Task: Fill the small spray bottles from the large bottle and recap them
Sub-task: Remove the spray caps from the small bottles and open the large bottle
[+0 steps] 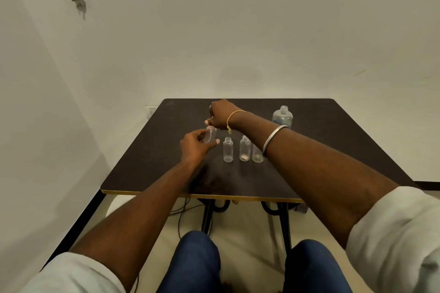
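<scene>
- Dark table (309, 150) against a white wall
- Your left hand (194, 147) grips a small bottle (210, 134), upright, neck up
- Your right hand (220, 114) pinches closed just above its top

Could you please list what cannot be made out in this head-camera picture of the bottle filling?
- Head view: the right hand covers the top of the small bottle held by the left hand, so its cap is unseen.
- The right forearm hides the upper part of the rightmost small bottle.
- The large bottle is too small to show its liquid level.
- The spray caps appear nowhere.
</scene>
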